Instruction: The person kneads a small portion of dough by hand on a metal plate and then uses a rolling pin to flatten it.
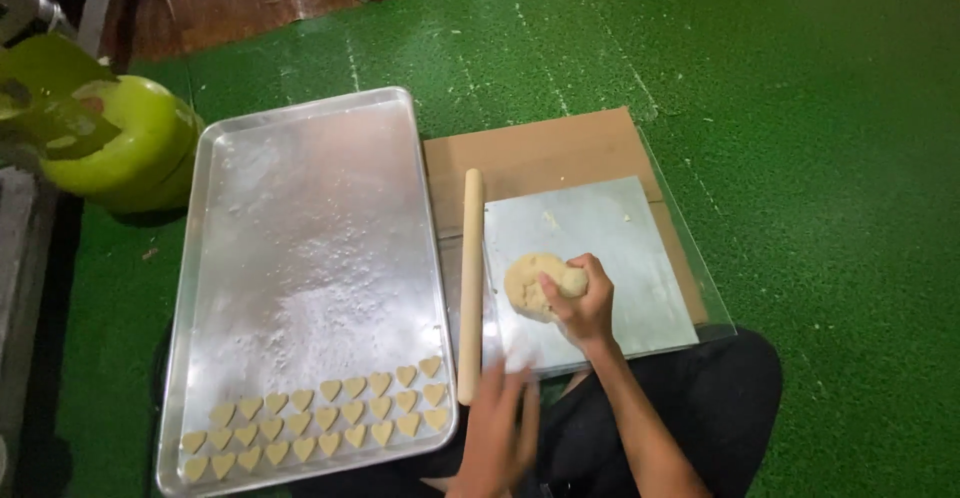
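The dough lump (pixel 535 286) at frame centre is being kneaded, right hand (pixel 583 303) pinching it, the blurred left hand (pixel 498 430) seemingly spread; rolling likely calls for the rolling pin (pixel 470 283).

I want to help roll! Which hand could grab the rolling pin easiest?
Probably the left hand. It is free and blurred beside the near end of the rolling pin, while the right hand is pressing the dough ball on the board.

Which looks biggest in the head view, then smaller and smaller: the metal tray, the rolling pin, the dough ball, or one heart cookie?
1. Metal tray, by far the largest.
2. Rolling pin, long but thin.
3. Dough ball, under the right hand.
4. One heart cookie, the smallest.
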